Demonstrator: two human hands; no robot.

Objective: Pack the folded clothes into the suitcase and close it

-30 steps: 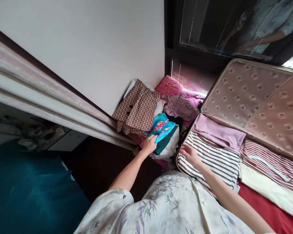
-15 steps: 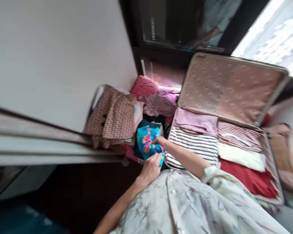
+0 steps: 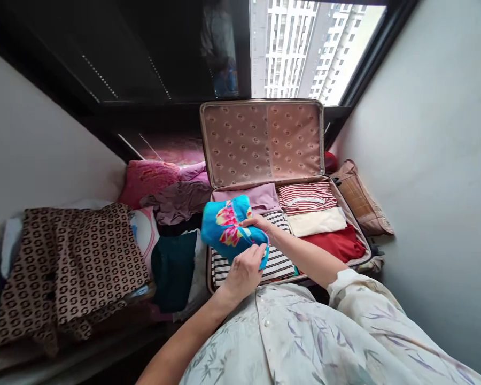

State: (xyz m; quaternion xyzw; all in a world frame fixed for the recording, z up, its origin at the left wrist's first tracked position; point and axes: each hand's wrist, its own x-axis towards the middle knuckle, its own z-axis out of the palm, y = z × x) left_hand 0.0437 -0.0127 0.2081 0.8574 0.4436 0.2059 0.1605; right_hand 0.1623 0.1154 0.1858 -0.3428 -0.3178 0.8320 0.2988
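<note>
Both hands hold a folded bright-blue garment w/ pink-and-yellow floral print, raised just above the near-left corner of the open suitcase. Left hand grips its near edge from below, fingers pinching the cloth. Right hand holds the right-hand side, fingers curled and pinching the fabric edge.

Suitcase lid stands upright vs. the window, patterned pink lining showing. Inside, folded pieces packed flat: black-and-white striped garment directly under the blue one, lilac piece behind it, red-and-white striped top at the back right, cream piece next to it, red piece nearest the right front.

Left of the suitcase, loose clothes pile: dark teal garment just beside the case, mauve garment behind it, pink cushion further back, brown patterned jacket far left. Tan bag rests against the wall, right of the case.
</note>
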